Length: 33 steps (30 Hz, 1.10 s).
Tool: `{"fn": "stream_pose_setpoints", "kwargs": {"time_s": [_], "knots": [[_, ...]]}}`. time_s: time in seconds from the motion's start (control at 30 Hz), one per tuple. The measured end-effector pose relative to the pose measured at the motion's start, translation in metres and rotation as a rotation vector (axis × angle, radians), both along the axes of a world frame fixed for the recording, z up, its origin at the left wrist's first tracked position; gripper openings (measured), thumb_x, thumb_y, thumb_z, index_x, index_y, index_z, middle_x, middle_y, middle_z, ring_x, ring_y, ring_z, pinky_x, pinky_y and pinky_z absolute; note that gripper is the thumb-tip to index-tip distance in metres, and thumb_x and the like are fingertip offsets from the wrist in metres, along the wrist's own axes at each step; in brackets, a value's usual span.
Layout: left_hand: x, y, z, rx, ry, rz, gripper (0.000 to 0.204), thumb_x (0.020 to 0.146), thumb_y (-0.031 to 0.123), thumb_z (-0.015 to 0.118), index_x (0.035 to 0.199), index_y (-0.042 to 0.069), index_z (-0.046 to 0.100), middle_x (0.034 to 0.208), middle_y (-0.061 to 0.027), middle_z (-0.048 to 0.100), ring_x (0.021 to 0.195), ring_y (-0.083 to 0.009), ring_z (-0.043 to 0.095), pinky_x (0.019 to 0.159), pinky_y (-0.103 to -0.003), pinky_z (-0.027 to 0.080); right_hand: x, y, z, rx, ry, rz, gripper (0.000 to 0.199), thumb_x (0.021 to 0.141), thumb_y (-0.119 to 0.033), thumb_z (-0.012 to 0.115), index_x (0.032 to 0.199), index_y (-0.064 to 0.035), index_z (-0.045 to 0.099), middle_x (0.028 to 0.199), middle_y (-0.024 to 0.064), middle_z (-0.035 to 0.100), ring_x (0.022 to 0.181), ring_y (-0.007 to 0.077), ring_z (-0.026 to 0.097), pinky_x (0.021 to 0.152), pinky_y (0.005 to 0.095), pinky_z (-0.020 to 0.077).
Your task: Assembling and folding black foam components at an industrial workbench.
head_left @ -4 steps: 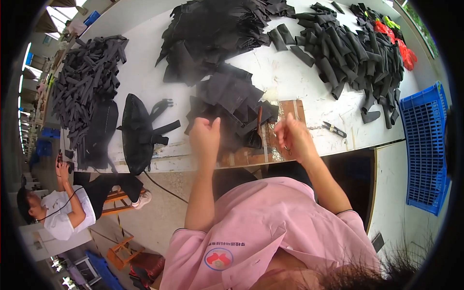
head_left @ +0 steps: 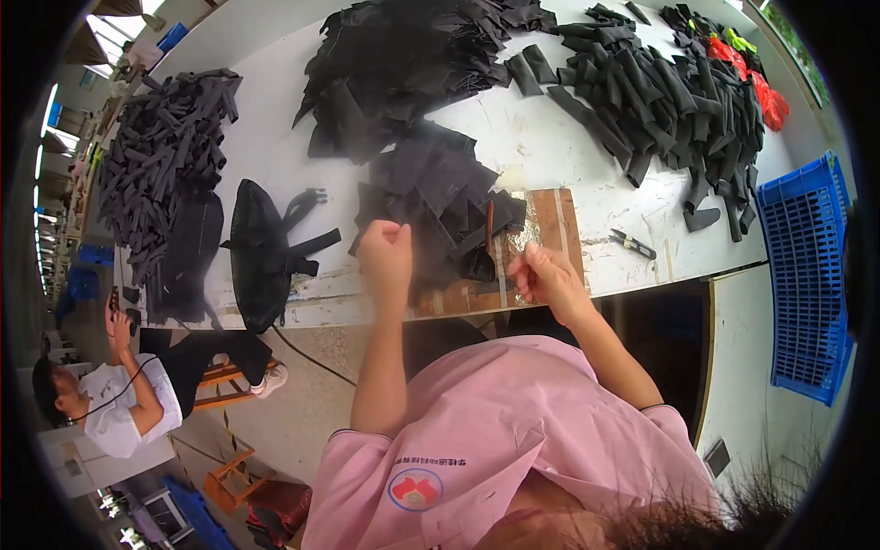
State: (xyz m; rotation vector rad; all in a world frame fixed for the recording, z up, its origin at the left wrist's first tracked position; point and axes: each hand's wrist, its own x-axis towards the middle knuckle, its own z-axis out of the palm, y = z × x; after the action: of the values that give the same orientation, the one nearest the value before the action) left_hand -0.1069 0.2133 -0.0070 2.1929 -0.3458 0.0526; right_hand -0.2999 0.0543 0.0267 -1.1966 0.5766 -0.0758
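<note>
My left hand (head_left: pixel 385 255) is closed, thumb pressed against the fingers, over the left side of a heap of black fabric pieces (head_left: pixel 440 179). Whatever it may grip cannot be made out against the dark cloth. To its right, my right hand (head_left: pixel 552 282) has its fingers curled in toward the thumb, above a brown board (head_left: pixel 561 215) with tape strips on it. Anything inside those fingers is too small to tell. Between my hands, a thin brown strip (head_left: pixel 489 220) stands by a dark rounded thing (head_left: pixel 478 266) at the heap's edge.
Thread snips (head_left: pixel 632 244) lie right of the board. Black fabric tubes (head_left: pixel 660 92) fill the right rear, flat black pieces (head_left: pixel 394 64) the back, narrow rolls (head_left: pixel 170 128) the left. A black strapped bag (head_left: pixel 257 247) lies left. A blue crate (head_left: pixel 807 284) stands right; a person (head_left: pixel 119 394) sits left.
My right hand has come down and slightly left, its fingers drawing closer together. A black tube has shifted against the left edge of the right-hand pile. My left hand is nearly still.
</note>
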Motion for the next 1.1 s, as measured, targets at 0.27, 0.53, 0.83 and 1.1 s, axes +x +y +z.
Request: {"fn": "stream_pose_setpoints", "kwargs": {"time_s": [0.27,0.53,0.83,1.1], "knots": [[-0.014,0.023,0.067,-0.612,0.448,0.078,0.017,0.077,0.004,0.067,0.087,0.002,0.053,0.060,0.0004,0.053,0.041,-0.0038,0.039,0.037,-0.017,0.026,0.004,0.017,0.024,-0.117,-0.049,0.218,0.040,0.092,-0.038,0.050,0.083,-0.0012,0.060,0.067,0.0007,0.054,0.061,0.0075,0.049,0.057,0.0216,0.0417],[-0.067,0.000,0.110,-0.403,0.620,-0.479,0.031,0.080,0.003,0.063,0.108,-0.003,0.050,0.071,-0.0032,0.062,0.063,-0.0053,0.054,0.056,-0.020,0.043,0.011,0.044,0.043,0.234,-0.143,0.155,0.029,0.079,-0.028,0.072,0.092,-0.0035,0.063,0.077,-0.0011,0.060,0.072,0.0067,0.056,0.065,0.0217,0.0453],[-0.078,-0.007,0.095,-0.612,0.792,-0.497,0.026,0.086,0.008,0.060,0.107,-0.002,0.050,0.076,-0.0025,0.061,0.061,-0.0028,0.051,0.052,-0.016,0.039,-0.001,0.042,0.040,0.320,-0.036,0.027,0.020,0.077,-0.025,0.073,0.088,-0.0095,0.066,0.075,-0.0012,0.063,0.062,0.0052,0.054,0.055,0.0191,0.0415],[-0.108,0.004,0.088,-0.726,0.769,-0.523,0.029,0.082,0.009,0.059,0.107,-0.002,0.051,0.090,-0.0058,0.060,0.072,-0.0088,0.056,0.062,-0.019,0.043,-0.003,0.035,0.042,0.556,-0.150,-0.189,0.017,0.084,-0.019,0.066,0.093,-0.0059,0.062,0.082,0.0023,0.064,0.072,0.0099,0.059,0.062,0.0247,0.0475]]}}
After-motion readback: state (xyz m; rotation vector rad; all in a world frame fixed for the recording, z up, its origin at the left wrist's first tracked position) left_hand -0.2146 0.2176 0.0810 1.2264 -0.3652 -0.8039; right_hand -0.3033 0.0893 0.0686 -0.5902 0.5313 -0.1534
